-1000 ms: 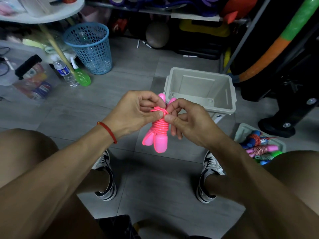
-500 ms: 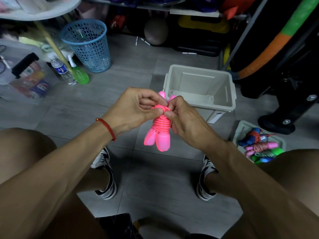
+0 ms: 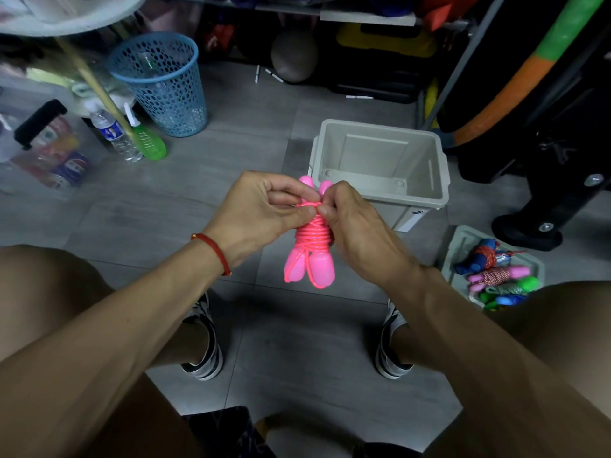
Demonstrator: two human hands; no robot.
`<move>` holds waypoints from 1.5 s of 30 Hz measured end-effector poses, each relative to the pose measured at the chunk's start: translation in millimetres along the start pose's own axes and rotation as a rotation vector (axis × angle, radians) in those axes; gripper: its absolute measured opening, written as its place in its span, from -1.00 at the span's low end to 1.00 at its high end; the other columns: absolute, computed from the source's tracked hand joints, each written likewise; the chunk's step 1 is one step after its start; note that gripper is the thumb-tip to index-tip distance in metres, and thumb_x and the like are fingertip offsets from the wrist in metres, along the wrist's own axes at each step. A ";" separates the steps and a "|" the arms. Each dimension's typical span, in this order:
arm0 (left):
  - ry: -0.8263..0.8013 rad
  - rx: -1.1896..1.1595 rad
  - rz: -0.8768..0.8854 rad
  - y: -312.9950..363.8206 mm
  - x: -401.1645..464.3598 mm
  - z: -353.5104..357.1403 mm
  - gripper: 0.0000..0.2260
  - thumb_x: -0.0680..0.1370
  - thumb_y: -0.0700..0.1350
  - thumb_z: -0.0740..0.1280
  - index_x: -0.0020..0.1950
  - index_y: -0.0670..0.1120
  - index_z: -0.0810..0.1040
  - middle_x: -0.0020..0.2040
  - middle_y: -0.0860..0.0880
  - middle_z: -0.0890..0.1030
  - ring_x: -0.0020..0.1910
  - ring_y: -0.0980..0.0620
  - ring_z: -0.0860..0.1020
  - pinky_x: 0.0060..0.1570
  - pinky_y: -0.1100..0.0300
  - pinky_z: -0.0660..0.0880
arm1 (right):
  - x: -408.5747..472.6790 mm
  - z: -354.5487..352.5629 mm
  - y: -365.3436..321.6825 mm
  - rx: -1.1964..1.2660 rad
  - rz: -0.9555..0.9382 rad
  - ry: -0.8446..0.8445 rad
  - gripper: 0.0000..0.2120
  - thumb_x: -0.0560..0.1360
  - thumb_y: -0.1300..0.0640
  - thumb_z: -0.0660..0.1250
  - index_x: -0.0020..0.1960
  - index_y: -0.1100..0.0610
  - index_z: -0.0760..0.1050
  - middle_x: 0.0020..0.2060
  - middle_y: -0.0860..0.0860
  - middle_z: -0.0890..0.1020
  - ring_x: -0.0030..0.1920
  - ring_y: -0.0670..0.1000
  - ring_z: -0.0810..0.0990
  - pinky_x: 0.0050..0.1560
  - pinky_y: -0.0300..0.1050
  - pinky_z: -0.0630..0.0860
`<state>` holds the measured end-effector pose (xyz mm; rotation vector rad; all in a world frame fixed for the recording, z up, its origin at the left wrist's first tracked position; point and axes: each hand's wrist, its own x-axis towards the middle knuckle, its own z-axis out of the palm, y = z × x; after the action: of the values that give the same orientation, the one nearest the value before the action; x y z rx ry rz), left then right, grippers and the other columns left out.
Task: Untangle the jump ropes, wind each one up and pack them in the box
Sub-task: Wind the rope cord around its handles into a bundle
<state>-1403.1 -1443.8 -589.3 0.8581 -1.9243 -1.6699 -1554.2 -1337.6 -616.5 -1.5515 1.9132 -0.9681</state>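
Note:
A bright pink jump rope (image 3: 312, 249) hangs upright between my hands, its cord wound tightly round its two pink handles. My left hand (image 3: 261, 213) pinches the cord near the top of the bundle from the left. My right hand (image 3: 357, 233) grips the bundle from the right, thumb and fingers on the upper coils. Just beyond my hands stands the empty grey box (image 3: 380, 166) on the floor. A shallow grey lid (image 3: 463, 246) at the right holds several other wound jump ropes (image 3: 496, 276) in red, pink, green and blue.
A blue mesh waste basket (image 3: 162, 84) stands at the back left beside a water bottle (image 3: 114, 133) and a green spray bottle (image 3: 145, 140). Dark gear and a black stand foot (image 3: 529, 229) crowd the right. My feet rest on the grey tile floor below.
Both hands keep working the cord at the top of the pink bundle; the bundle has barely shifted, and the last loose turn now lies tighter round the handles.

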 end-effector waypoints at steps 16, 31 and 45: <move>0.028 -0.112 -0.063 2.3 -5.1 -0.9 -0.77 0.44 -0.37 0.48 0.07 -0.19 0.68 -0.08 -0.16 0.73 -0.10 -0.07 0.71 -0.08 0.10 0.65 | -0.8 -7.6 -11.6 -0.159 -0.192 0.144 -0.87 0.60 0.13 0.33 0.05 0.19 0.47 -0.22 -0.07 0.52 -0.29 -0.05 0.50 -0.15 -0.02 0.53; 0.153 0.031 0.057 -1.7 0.2 8.6 -0.83 0.44 -0.34 0.52 -0.10 -0.08 0.70 -0.21 -0.07 0.73 -0.22 0.07 0.68 -0.10 0.18 0.63 | -7.0 -4.4 -18.4 0.178 0.010 0.296 -0.93 0.50 0.29 0.44 -0.11 0.15 0.66 -0.38 -0.04 0.68 -0.39 -0.05 0.67 -0.22 0.05 0.66; -0.114 0.100 0.126 -3.3 2.5 4.5 -0.81 0.42 -0.21 0.51 -0.03 -0.06 0.57 -0.11 -0.04 0.64 -0.12 0.03 0.61 -0.06 0.08 0.57 | -5.1 -18.7 -11.1 -0.025 -0.055 0.131 -0.95 0.59 0.17 0.35 -0.03 0.15 0.52 -0.28 -0.13 0.55 -0.29 -0.14 0.51 -0.23 -0.33 0.40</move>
<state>-1407.4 -1442.6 -593.4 0.6751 -2.1083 -1.5905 -1560.1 -1329.7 -596.5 -1.5979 1.9875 -1.0977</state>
